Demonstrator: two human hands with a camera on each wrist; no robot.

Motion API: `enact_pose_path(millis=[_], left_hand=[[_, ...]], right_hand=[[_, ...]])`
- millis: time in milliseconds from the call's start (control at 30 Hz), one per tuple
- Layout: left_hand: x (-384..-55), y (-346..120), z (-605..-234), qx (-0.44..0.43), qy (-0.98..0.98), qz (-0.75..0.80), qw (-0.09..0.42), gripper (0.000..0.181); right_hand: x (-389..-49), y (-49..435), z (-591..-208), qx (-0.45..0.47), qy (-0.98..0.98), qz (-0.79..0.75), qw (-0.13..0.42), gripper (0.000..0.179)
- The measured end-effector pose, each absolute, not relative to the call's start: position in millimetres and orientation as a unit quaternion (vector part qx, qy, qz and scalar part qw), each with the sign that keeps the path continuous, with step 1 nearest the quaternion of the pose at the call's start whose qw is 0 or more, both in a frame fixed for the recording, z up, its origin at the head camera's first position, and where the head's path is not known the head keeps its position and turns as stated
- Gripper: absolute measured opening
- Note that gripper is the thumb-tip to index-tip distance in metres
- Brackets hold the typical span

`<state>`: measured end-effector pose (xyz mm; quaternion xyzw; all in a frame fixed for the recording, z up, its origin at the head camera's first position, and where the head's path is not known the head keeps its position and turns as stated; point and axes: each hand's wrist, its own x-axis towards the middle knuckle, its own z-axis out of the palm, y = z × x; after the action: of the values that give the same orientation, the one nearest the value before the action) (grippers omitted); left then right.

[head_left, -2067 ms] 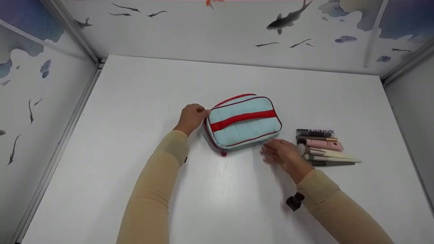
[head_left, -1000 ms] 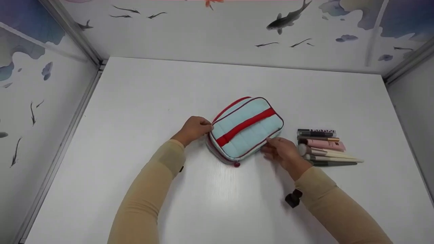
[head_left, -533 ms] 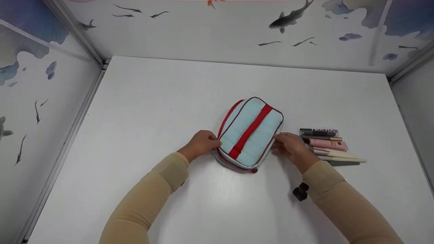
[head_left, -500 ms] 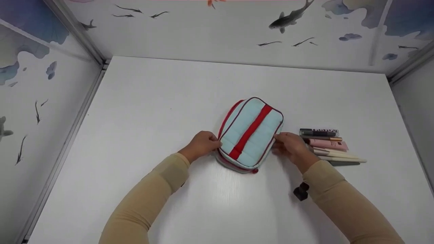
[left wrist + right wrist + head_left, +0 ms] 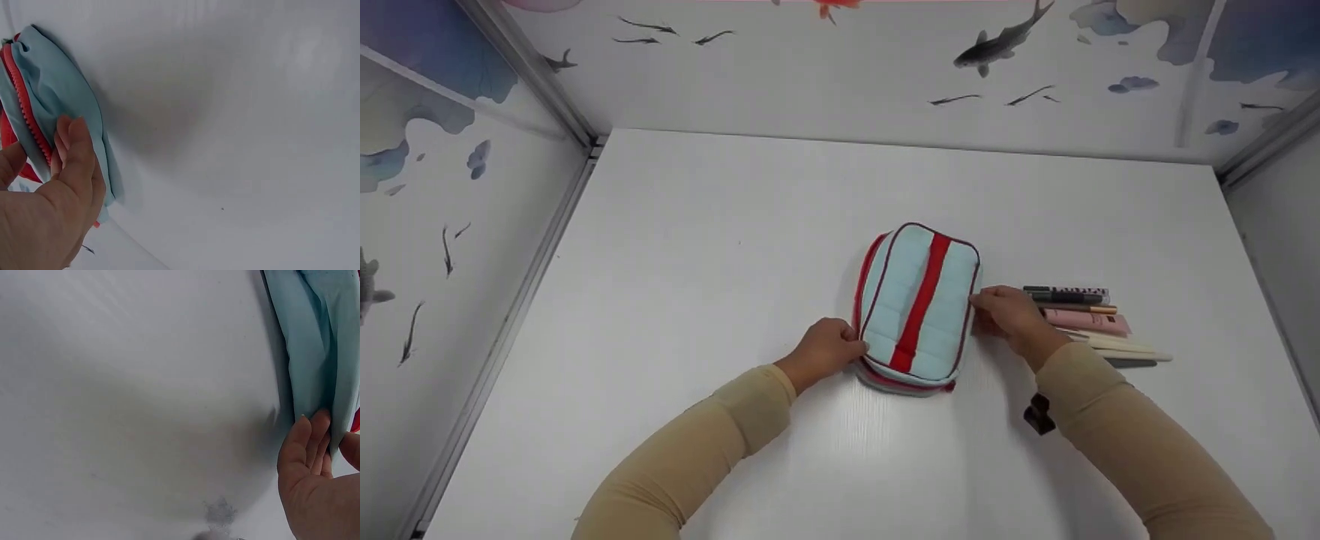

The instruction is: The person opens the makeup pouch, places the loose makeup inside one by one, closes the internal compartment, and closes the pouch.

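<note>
A light blue makeup bag [image 5: 889, 300] with dark red piping and a red strap handle lies on the table, its long side running nearly front to back. My left hand [image 5: 823, 351] grips its near left corner, thumb on the top edge and fingers against the side. In the left wrist view a red zipper [image 5: 25, 107] runs between that thumb and the fingers. At the right long side, my right hand [image 5: 1014, 315] pinches the top edge with the thumb, while the fingers press into the blue side fabric [image 5: 306, 354] in the right wrist view.
Right of the bag, partly behind my right hand, lie a dark tube [image 5: 1065, 295], a pink tube [image 5: 1091, 321], a copper-tipped stick [image 5: 1102, 308] and pale-handled makeup brushes [image 5: 1129, 346]. Printed wall panels [image 5: 810, 90] border the white table [image 5: 697, 225].
The bag has turned clockwise from lying crosswise to nearly front-to-back. My left hand has come nearer and rightward with its corner; my right hand has moved from beside the bag to its right edge.
</note>
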<state>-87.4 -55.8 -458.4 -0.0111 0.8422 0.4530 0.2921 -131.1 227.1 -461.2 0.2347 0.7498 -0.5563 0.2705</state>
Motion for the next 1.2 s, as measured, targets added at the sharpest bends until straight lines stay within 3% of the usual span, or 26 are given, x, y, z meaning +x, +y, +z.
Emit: enact_pose_path(millis=[333,1200], left_hand=[[-65.1,-39.1,-460.1,-0.052,0.814,0.5,0.29,0.021],[-39.5,-0.5,-460.7,-0.009,0.802,0.523,0.288,0.042]], right_hand=[[-143.3,226.3,-460.1,0.221,0.773,-0.525,0.28,0.034],[-162.5,223.0,-453.9,0.145,0.83,-0.465,0.27,0.045]])
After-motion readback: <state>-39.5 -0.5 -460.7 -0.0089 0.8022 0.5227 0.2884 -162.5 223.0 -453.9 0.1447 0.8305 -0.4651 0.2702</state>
